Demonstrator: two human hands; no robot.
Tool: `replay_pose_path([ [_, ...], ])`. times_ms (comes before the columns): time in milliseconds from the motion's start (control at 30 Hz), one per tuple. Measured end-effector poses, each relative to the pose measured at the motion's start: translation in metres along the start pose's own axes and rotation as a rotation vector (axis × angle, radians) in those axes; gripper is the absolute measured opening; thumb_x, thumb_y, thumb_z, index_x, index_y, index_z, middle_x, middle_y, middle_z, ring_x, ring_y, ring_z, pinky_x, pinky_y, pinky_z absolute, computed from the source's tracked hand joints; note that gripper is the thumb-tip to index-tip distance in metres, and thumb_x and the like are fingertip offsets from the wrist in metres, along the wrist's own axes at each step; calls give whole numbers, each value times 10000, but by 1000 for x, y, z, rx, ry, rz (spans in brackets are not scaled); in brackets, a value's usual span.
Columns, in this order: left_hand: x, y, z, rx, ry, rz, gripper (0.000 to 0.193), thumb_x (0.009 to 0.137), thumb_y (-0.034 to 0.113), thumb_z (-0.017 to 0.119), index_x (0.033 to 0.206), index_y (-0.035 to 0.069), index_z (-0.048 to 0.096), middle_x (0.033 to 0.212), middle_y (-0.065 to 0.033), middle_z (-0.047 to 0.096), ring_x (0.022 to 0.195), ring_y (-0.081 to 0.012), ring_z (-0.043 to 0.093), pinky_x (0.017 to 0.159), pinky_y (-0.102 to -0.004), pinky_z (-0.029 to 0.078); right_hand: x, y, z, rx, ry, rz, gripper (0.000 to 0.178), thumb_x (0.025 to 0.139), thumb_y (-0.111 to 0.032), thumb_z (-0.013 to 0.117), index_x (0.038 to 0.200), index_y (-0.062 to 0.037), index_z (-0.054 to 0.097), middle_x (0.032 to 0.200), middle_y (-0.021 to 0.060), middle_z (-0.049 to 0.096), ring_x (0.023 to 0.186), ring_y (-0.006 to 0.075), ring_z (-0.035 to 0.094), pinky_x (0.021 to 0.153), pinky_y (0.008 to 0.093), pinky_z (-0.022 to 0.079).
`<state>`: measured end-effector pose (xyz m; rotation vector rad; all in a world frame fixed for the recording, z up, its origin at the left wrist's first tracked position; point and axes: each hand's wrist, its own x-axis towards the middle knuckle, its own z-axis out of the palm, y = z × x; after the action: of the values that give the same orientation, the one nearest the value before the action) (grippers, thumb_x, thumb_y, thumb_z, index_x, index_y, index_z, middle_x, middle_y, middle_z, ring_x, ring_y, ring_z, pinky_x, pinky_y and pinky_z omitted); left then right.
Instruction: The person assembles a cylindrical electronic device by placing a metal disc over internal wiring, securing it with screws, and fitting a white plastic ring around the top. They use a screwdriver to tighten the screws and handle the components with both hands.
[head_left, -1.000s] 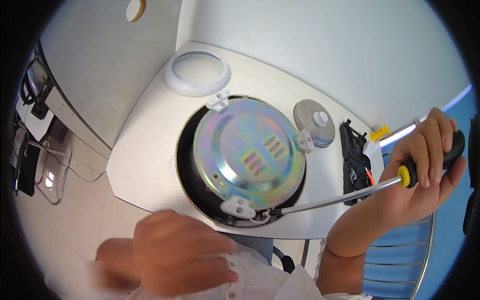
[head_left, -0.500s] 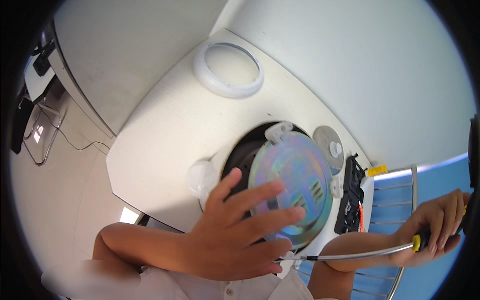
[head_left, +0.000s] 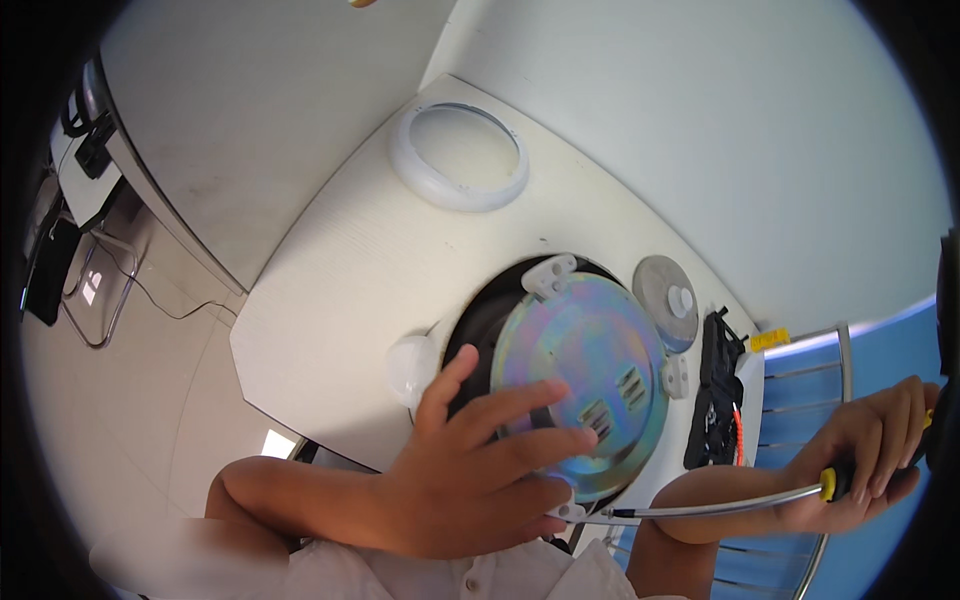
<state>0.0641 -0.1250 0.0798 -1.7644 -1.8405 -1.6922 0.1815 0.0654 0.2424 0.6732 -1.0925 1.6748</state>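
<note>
Head view. Edges and room: your table [head_left: 320, 310] meets a grey panel [head_left: 270, 120] along its far left edge and a pale wall [head_left: 690, 140] along its far right. A broad stretch of white top runs from the left edge across to the pot [head_left: 485, 315]. The near edge slopes behind your left forearm, and the pot sits close to it. On the right, room narrows: the grey plate [head_left: 655, 295] and case [head_left: 715, 400] stand between pot and table edge.

Count: one black-lined pot. One shiny disc [head_left: 600, 340] over it, set toward the right, with a dark crescent showing at left; two groups of slots on the disc. Three white brackets [head_left: 550, 275] visible at its rim: top, right, bottom. One white ring [head_left: 402, 168], far end. One grey plate, one white knob on it. One black case, one red rod [head_left: 739, 435] beside it. One yellow piece [head_left: 770, 339] near the right corner.

Fingers: your left hand [head_left: 470, 475] is spread wide over the disc's lower left; contact cannot be told. Your right hand [head_left: 865, 445] wraps the screwdriver [head_left: 730, 507] by its handle, tip beside the bottom bracket; touch unclear.
</note>
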Motion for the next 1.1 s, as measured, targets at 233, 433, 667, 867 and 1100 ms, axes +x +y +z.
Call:
replay_pose_path([
  [233,0,-2,-4,28,-69,-4,256,611,320,773,774,196,619,1194,24,586,1219,-300,471,1052,-613,149,-15,-15,-3,-885,372,-644,316,893,-256,545,1087,-11,495,874,7,563,682,-2,602,726,44,447],
  [433,-2,-5,-2,57,-85,25,249,679,393,768,792,218,632,1176,-2,612,1205,-344,473,1074,-584,134,0,-19,-1,-436,-224,101,369,945,-305,498,1191,-32,466,851,42,550,667,68,559,591,158,429],
  [667,-3,-4,-4,15,-73,-20,249,631,318,786,793,210,631,1191,13,597,1241,-326,445,1073,-591,118,4,10,28,-172,-448,430,558,959,-310,509,1417,-58,312,879,88,507,591,167,551,381,256,454],
  [867,-3,-5,-2,4,-91,-6,243,656,362,789,789,225,639,1195,8,607,1242,-337,446,1094,-569,99,13,16,18,-86,-542,505,542,961,-312,506,1414,-77,325,876,87,515,576,177,552,379,259,463],
  [1100,-4,-6,-2,1,-77,-7,239,656,360,789,792,229,643,1186,8,612,1245,-325,450,1095,-567,99,6,6,33,-350,-407,542,530,951,-298,512,1392,-79,317,872,91,516,572,180,550,383,254,470],
])
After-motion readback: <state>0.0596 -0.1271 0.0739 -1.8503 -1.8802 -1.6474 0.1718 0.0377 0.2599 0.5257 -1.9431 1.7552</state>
